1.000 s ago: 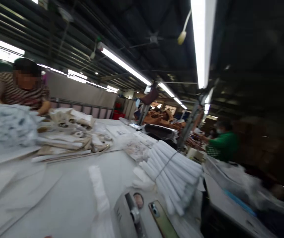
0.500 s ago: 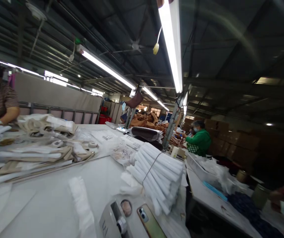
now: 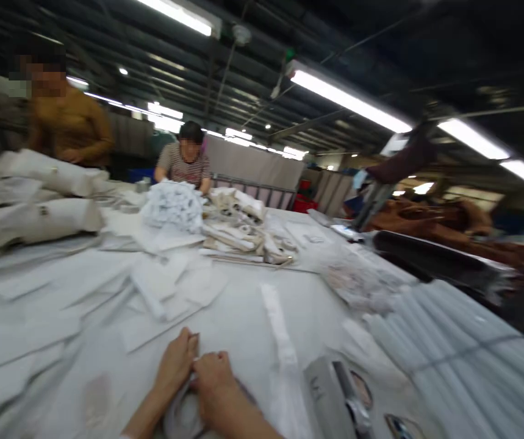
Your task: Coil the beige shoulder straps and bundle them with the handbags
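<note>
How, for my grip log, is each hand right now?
Left hand: curled closed; anything held is unclear.
Right hand: curled closed; anything held is unclear.

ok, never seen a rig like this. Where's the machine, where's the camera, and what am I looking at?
There's no machine: the work is done by a person's bare hands. Every picture comes from one camera worn on that person's head, looking forward and down, so the forearms enter from the bottom edge.

The left hand and right hand are close together, fingers curled, over a pale ring-shaped item. Blur hides exactly what they grip.

On the white table lie flat white pieces to the left, a white strip to the right, then a grey box and a tied bundle of white rolls. Across the table are two other people, one in a striped top, one in a mustard top.
</note>
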A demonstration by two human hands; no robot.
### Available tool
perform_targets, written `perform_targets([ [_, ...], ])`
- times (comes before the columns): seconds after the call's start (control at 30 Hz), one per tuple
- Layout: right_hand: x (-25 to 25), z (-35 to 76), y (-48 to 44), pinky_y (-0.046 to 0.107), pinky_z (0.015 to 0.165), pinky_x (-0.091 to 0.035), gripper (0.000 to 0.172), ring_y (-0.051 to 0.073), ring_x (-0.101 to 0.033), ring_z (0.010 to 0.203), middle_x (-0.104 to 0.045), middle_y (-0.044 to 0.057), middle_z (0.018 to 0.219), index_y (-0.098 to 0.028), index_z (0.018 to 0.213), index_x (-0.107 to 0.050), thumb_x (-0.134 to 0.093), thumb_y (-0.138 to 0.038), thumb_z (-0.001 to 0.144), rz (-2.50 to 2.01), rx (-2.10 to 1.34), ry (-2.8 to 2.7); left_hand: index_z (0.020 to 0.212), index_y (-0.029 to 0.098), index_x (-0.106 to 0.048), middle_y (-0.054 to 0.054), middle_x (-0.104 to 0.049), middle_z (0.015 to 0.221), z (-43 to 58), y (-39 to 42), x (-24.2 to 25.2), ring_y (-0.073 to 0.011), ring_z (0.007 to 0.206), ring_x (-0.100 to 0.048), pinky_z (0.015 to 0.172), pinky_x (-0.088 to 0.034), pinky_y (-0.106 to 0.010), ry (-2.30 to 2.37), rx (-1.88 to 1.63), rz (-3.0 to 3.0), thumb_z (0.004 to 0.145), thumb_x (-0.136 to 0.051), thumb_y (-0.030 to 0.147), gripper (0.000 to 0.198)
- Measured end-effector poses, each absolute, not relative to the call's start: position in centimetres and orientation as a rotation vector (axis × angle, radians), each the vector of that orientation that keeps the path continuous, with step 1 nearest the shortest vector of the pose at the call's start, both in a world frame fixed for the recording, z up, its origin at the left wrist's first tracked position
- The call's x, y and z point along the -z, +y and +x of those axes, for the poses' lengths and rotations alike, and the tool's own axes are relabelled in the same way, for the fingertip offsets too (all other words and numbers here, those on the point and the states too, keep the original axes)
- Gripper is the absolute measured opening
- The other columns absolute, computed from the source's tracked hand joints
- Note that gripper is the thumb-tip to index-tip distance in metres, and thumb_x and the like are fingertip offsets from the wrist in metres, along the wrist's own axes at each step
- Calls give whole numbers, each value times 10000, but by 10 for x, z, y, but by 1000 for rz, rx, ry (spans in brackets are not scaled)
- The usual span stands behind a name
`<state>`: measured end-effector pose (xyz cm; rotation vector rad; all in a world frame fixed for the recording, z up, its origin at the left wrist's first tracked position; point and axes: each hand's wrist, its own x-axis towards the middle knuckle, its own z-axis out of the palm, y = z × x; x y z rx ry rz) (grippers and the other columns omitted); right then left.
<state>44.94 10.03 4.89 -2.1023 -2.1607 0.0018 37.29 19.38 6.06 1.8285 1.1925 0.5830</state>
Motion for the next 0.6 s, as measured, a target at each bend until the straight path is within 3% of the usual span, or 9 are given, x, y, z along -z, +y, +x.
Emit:
perform_targets([
  [0.13, -53, 460, 99, 381, 814, -385, 292, 242, -556, 969, -644, 56, 1029, -213, 1044, -551, -541, -48, 804, -1891, -92, -2057, 1156, 167, -562, -73, -582, 1156, 326, 212, -48, -202, 970, -596, 818, -537, -392, 1335, -651, 1659, 915, -555, 371, 316],
  [0.23, -64, 463, 98, 361, 821, -353, 387, 231, -532, 994, -634, 47, 1084, -224, 1125, -523, -516, -10, 802, -1832, -148, -2046, 1148, 168, -567, -71, -584, 1151, 338, 216, -44, -201, 964, -597, 815, -537, -387, 1312, -683, 1587, 917, -551, 374, 310],
  [0.3, -72, 462, 99, 365, 830, -340, 363, 231, -521, 983, -634, 41, 1071, -218, 1098, -531, -525, -18, 795, -1847, -213, -2034, 1127, 164, -573, -65, -595, 1115, 350, 218, -42, -187, 926, -603, 787, -542, -368, 1272, -683, 1563, 918, -549, 380, 302],
  [0.47, -89, 459, 104, 378, 861, -324, 248, 232, -500, 969, -621, 40, 1010, -211, 979, -546, -515, -57, 786, -1833, -363, -2036, 885, 138, -579, 12, -577, 761, 366, 224, -37, -106, 639, -547, 604, -475, -257, 1198, -663, 1555, 927, -523, 324, 199],
  [0.6, -87, 462, 109, 383, 879, -339, 191, 235, -502, 952, -607, 53, 960, -209, 937, -544, -494, -104, 785, -1848, -402, -1995, 698, 189, -501, 51, -511, 624, 368, 227, -35, -117, 639, -504, 630, -375, -243, 1163, -707, 1617, 862, -503, 189, 164],
])
